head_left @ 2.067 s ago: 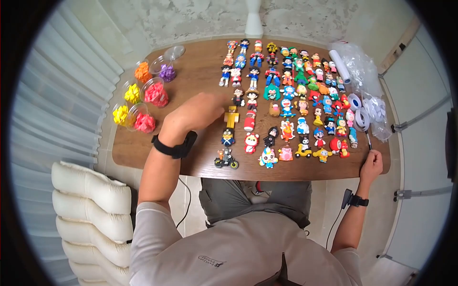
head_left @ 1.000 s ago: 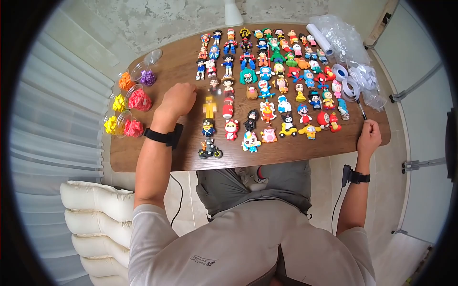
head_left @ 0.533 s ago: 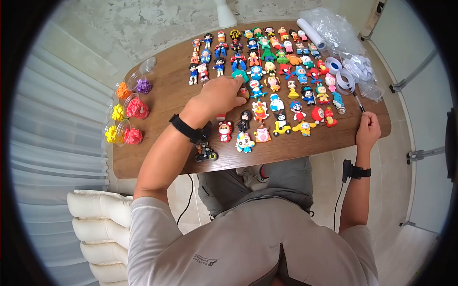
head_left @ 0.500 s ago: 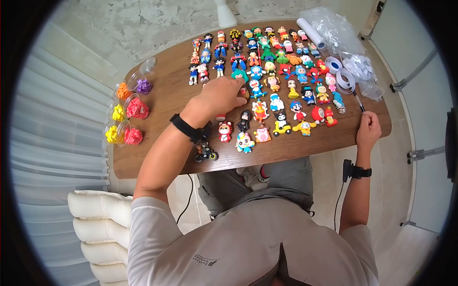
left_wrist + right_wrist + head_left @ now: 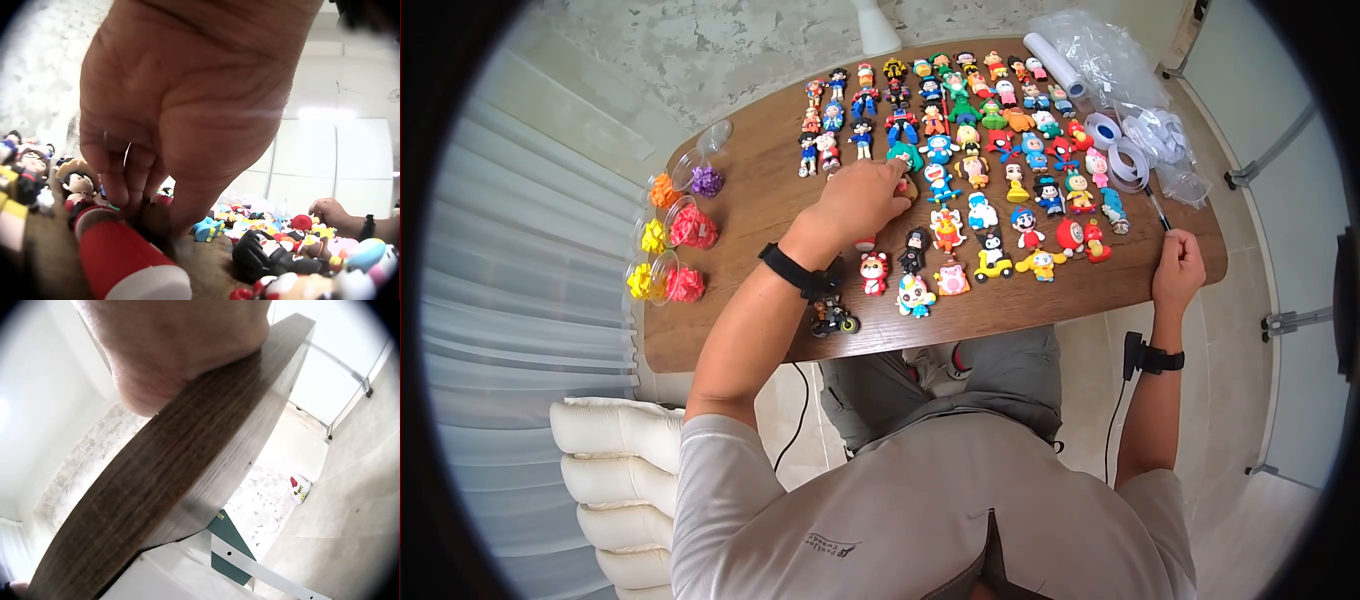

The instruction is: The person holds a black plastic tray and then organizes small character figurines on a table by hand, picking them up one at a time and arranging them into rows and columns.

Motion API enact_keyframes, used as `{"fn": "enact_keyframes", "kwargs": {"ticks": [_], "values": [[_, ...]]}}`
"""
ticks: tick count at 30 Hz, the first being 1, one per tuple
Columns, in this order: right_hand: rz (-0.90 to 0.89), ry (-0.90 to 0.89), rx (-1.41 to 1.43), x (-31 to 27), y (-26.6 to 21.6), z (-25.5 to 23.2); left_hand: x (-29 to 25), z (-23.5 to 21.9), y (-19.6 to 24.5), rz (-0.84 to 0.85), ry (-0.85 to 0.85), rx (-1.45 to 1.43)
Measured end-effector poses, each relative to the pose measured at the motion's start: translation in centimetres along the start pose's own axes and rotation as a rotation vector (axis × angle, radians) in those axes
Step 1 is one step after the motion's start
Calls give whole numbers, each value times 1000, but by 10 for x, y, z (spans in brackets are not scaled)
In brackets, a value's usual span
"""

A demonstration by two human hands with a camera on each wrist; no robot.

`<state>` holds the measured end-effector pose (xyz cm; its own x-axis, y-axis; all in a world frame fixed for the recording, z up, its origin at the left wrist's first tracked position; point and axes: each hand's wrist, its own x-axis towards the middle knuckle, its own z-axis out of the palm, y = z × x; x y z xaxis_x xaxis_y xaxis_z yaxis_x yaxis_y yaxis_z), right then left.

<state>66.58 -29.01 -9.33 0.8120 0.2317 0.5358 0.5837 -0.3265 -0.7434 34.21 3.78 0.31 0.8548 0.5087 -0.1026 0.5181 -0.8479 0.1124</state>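
My left hand point(image 5: 858, 202) reaches over the left-middle rows of toy figurines, covering several of them. Its thumb and fingers pinch a small brown figurine point(image 5: 911, 189), just below a teal-haired figurine point(image 5: 907, 155). In the left wrist view the curled fingertips meet low on that dark brown piece, beside a red-and-white figure point(image 5: 122, 259) and a straw-hatted figurine point(image 5: 80, 182). A black-cloaked figurine point(image 5: 259, 255) lies to the right. At the table's right front edge my right hand point(image 5: 1179, 272) grips a pen point(image 5: 1158, 212), its tip pointing away from me.
Clear cups of yellow point(image 5: 641, 281), red point(image 5: 692, 226), orange and purple pieces stand at the left of the wooden table point(image 5: 745, 250). Rolls of white tape point(image 5: 1128, 165), a white roll point(image 5: 1055, 64) and clear plastic bags point(image 5: 1115, 60) lie at the right. A motorcycle toy point(image 5: 834, 317) sits near the front edge.
My left hand drew back left from the left columns, then moved right onto the brown figurine, where it has stayed for half a second. My right hand keeps its place with the pen.
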Motion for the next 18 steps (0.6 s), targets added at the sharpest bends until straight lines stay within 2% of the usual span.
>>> {"fn": "enact_keyframes", "kwargs": {"ticks": [9,15,18], "values": [[4,4,25,0,1,0,-3,3,0,41,4,-50],[8,5,36,0,4,0,-13,-3,1,72,142,-94],[24,3,26,-1,3,-1,-24,-14,11,32,139,-93]]}}
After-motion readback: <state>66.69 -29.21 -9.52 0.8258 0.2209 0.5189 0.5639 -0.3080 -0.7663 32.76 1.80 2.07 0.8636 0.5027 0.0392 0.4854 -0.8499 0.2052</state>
